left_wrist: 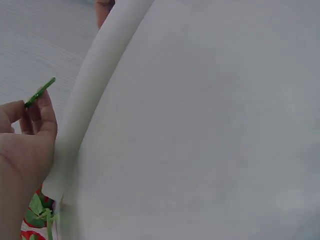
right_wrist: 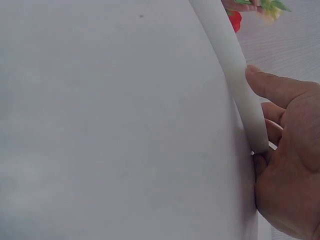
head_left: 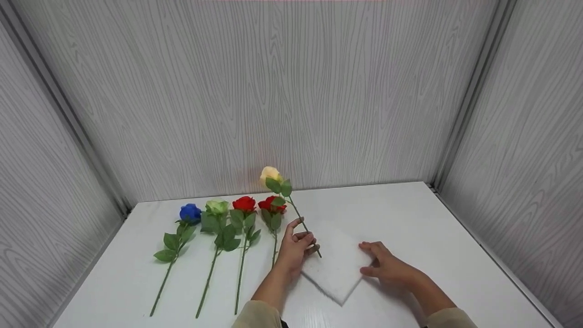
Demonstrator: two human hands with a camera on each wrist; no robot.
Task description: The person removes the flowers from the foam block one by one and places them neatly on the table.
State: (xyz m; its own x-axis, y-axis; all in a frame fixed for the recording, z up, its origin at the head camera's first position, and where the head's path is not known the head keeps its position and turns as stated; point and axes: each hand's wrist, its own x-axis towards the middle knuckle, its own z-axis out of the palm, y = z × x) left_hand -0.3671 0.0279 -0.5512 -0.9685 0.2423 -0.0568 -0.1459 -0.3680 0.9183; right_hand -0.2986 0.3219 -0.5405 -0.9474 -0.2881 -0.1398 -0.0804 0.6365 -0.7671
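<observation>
My left hand (head_left: pixel 297 248) pinches the green stem of a pale yellow rose (head_left: pixel 270 175) near its lower end. The bloom points up and away to the left, and the stem's tip (left_wrist: pixel 47 84) sticks out past the fingers in the left wrist view. Below the stem lies a white square sheet (head_left: pixel 337 278) with a thick edge, one corner toward me. At its right side my right hand (head_left: pixel 387 264) holds the edge, thumb and fingers curved about it. Close up, the sheet (right_wrist: pixel 125 110) fills most of the right wrist view and hides some fingertips.
Left of the sheet, several roses lie in a row: a blue rose (head_left: pixel 190 213), a pale green rose (head_left: pixel 217 207), a red rose (head_left: pixel 244 204) and another red rose (head_left: pixel 272 206), partly behind my left hand. Grey wood-grain panels (head_left: pixel 255 91) enclose the white table (head_left: pixel 437 237).
</observation>
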